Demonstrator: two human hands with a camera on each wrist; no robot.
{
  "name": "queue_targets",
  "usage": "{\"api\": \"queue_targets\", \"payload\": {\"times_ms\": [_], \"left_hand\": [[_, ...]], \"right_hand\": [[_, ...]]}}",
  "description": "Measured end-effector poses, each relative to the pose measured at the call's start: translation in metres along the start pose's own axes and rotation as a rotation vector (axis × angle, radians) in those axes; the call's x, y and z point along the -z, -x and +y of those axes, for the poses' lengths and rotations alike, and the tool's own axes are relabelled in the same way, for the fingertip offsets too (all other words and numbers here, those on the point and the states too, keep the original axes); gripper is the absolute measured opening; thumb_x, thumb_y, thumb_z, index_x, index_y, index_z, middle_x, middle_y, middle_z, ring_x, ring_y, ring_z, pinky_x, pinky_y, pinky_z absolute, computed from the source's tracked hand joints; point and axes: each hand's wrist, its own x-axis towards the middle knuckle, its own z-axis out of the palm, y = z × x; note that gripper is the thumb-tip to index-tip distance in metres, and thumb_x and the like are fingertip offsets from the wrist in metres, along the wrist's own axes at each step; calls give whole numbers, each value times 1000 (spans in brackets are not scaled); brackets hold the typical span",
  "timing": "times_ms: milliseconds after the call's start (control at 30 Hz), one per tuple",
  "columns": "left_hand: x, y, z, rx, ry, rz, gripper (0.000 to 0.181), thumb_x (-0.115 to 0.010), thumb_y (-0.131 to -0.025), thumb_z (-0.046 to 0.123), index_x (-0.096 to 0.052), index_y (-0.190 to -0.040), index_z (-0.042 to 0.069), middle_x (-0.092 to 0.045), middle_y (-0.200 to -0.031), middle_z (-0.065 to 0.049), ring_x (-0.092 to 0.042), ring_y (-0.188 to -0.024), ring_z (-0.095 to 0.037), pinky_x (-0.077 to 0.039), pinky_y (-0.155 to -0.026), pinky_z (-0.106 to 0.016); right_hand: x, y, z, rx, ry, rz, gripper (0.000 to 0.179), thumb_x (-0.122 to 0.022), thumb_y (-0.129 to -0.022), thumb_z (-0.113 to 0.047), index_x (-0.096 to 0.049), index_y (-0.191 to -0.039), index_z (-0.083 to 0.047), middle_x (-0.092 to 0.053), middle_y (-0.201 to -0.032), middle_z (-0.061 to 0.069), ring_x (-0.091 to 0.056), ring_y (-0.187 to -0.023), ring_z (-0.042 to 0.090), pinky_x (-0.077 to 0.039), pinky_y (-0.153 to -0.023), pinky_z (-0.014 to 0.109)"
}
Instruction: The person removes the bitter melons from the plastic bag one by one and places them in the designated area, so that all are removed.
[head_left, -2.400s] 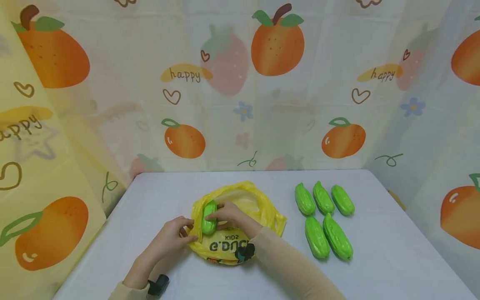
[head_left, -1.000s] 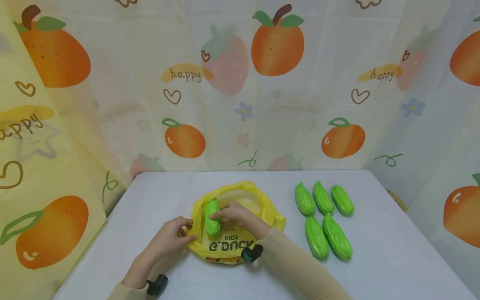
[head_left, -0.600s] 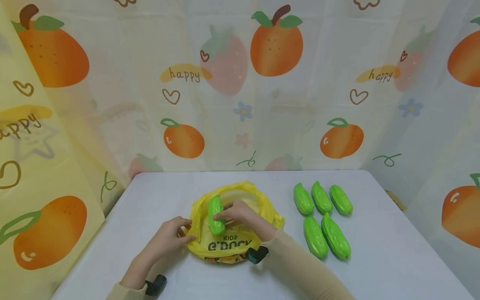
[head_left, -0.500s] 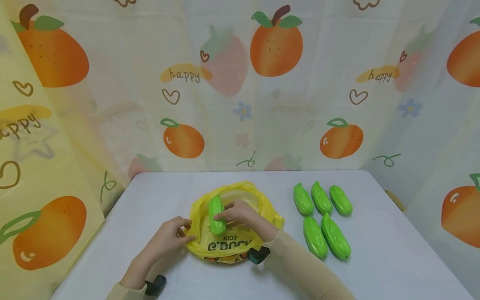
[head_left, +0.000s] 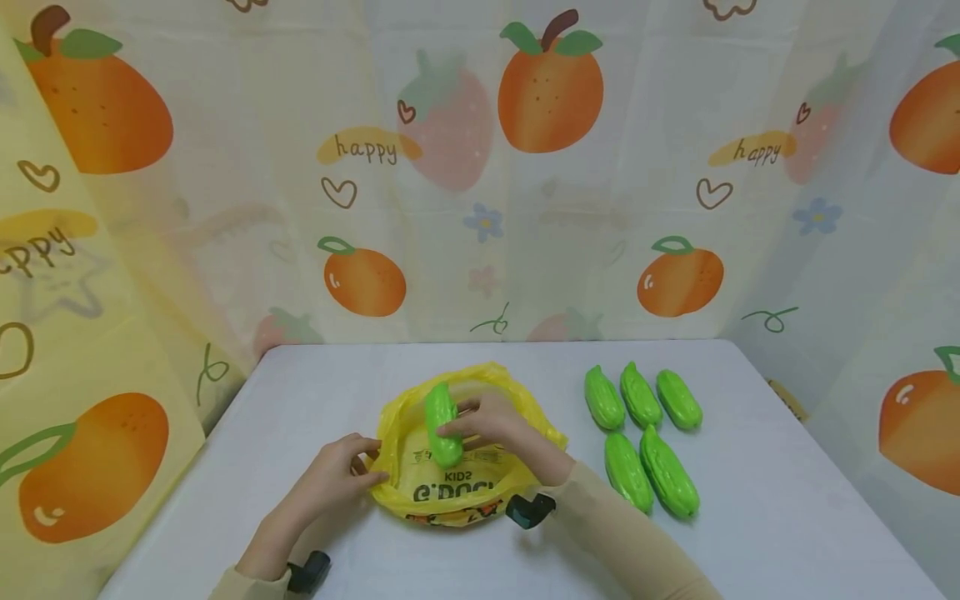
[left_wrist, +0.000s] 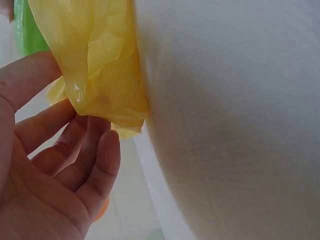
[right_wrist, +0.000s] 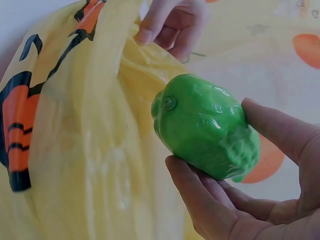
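Note:
A yellow plastic bag (head_left: 536, 417) with G.DUCK KIDS lettering lies on the table with its mouth spread. My left hand (head_left: 337, 475) pinches the bag's left rim; the left wrist view shows the bag film (left_wrist: 102, 75) between thumb and fingers. Over the bag's mouth, my right hand (head_left: 495, 421) grips a glossy green toy bitter melon (head_left: 442, 425) between thumb and fingertips, its long axis tilted. Up close in the right wrist view, the bitter melon (right_wrist: 205, 127) has a bumpy skin and a small round nub at its end.
Several more green bitter melons (head_left: 628, 471) lie in two rows on the right of the white table (head_left: 772, 508). A fruit-print curtain (head_left: 562, 275) hangs behind the table and along both sides.
My right hand has drawn the bitter melon rightward and slightly up from the bag's left inner side. The left hand keeps its hold on the rim.

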Motion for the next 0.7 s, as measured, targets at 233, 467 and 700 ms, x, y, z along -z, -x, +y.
{"api": "queue_targets", "payload": {"times_ms": [233,467,700], "left_hand": [[1,0,1,8,6,-9,46,-80,-75,27,-67,-113,4,-63,-94,2,-53,-72,-8,-45,-59,-21],[1,0,2,11,-1,-5,47,-80,-75,27,-66,-114,4,-63,-95,2,-54,-73,-8,-45,-59,-21],[1,0,1,11,-8,-5,46,-80,-76,26,-66,-114,4,-63,-95,2,-53,-71,-7,-45,-59,-20]], "right_hand": [[9,7,-3,26,3,-17,62,-82,-74,-22,-56,-123,5,-66,-103,14,-69,-85,24,-56,-77,41],[19,17,-8,32,13,-13,62,-81,-74,-21,-56,-125,4,-66,-104,14,-68,-87,24,-55,-78,42],[31,25,-13,20,50,-3,69,-82,-74,-25,-53,-130,3,-66,-108,14,-68,-90,22,-56,-78,40]]}}
